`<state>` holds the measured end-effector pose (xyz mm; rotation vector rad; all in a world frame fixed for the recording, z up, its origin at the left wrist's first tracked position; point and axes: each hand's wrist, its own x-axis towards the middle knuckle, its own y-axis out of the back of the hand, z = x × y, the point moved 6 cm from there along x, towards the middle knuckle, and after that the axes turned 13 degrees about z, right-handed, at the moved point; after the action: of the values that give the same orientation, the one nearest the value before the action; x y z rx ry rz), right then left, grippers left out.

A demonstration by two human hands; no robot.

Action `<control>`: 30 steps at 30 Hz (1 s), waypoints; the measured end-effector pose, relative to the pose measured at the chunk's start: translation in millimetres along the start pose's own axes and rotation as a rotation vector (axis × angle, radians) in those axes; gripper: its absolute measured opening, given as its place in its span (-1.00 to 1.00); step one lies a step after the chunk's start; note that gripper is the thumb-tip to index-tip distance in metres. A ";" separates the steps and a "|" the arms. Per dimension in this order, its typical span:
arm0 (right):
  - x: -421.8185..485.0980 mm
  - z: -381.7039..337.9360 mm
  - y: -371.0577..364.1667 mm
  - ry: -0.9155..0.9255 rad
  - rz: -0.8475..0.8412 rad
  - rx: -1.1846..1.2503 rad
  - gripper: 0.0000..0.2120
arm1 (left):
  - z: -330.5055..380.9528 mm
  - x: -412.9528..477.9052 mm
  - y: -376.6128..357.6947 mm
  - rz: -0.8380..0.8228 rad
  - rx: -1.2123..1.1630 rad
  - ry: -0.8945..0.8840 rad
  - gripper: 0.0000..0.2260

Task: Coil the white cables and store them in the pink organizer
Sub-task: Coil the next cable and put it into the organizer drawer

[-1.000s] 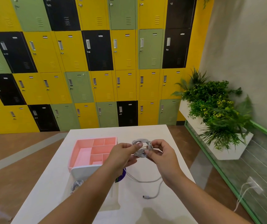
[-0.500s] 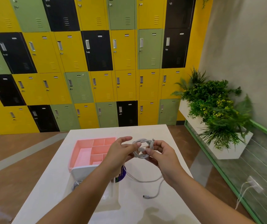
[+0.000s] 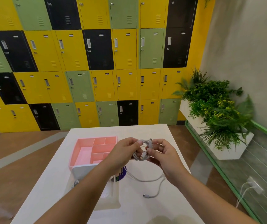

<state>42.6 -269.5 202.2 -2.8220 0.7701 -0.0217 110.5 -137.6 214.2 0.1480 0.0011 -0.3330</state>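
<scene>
- The left hand (image 3: 123, 153) is raised above the worktop (image 3: 145, 210), with its forearm reaching in from the lower left. Its grip is closed on the left side of the coil (image 3: 149, 143), with the fingers curled round the strands.
- The right hand (image 3: 163, 157) is held level with it, forearm entering from the lower right. Its grip is pinched on the right side of the same coil, and the thumb is laid over the bundled strands.
- The coil is kept off the worktop between the two hands, just right of the organizer (image 3: 74, 152).
- A loose white strand (image 3: 159, 188) is seen on the worktop below the hands, ending in a plug. Whether it joins the coil cannot be told.
- The pink organizer is set on the left half of the white worktop, with its compartments open upward. A white box (image 3: 83, 171) is placed against its near edge.
- A bank of yellow, green and black lockers (image 3: 97, 62) is seen beyond the worktop, across a brown floor (image 3: 16, 151).
- Green plants (image 3: 215, 107) in a white planter are ranged along the grey wall (image 3: 250, 54) at right, and a socket (image 3: 254, 185) with white leads is seen lower down.
</scene>
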 end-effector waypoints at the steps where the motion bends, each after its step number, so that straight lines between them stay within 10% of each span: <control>1: -0.4 -0.8 -0.4 0.015 0.009 0.006 -0.77 | 0.8 0.4 0.0 -0.002 0.042 -0.022 -0.82; 19: -0.9 -14.8 -0.6 0.618 0.072 -0.481 -0.78 | 2.6 -4.1 -9.1 0.003 -0.061 0.208 -0.74; 30: -4.3 -17.9 -6.4 0.649 0.108 -0.526 -0.83 | 5.9 -5.3 1.4 0.036 0.116 -0.050 -0.88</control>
<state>40.8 -265.6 221.2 -3.2809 1.2030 -0.8736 105.9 -135.5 220.4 0.2542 -0.0707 -0.3009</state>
